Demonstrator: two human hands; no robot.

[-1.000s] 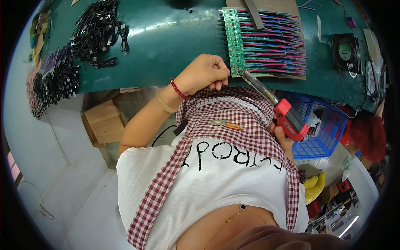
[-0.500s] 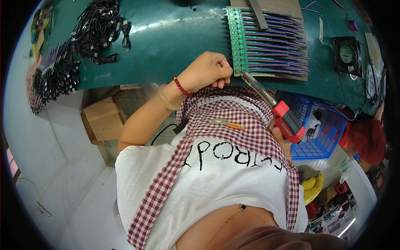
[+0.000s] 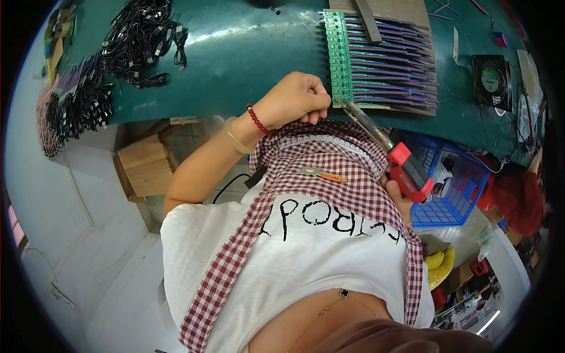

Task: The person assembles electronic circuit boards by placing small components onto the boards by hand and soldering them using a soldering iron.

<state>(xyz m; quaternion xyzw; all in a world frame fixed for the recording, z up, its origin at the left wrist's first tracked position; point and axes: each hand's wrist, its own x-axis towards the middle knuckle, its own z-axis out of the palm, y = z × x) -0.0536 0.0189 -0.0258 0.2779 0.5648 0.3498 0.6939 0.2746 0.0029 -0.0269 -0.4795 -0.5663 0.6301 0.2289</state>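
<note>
A column of small green circuit boards (image 3: pixel 338 59) lies near the front edge of the table, with rows of thin coloured wires (image 3: pixel 394 78) running off to the right. My left hand (image 3: pixel 301 100) is closed in a pinch just left of the lowest boards; what its fingertips hold, if anything, is hidden. Low on the right, my right hand (image 3: pixel 400 197) grips a red soldering gun (image 3: pixel 410 172). Its long metal barrel points up and left, and the tip is at the bottom end of the board column, close to my left fingers.
A flat grey metal bar (image 3: pixel 368 22) lies across the wires, over brown cardboard (image 3: pixel 416 8). Black cables (image 3: pixel 138 47) are heaped at the far left of the green table (image 3: pixel 247 59). A black fan (image 3: pixel 492 81) stands right. Below are a blue crate (image 3: pixel 444 210) and cardboard box (image 3: pixel 147 169).
Almost nothing differs. The whole view has shifted slightly; both hands and the soldering gun keep their places beside the lowest boards.
</note>
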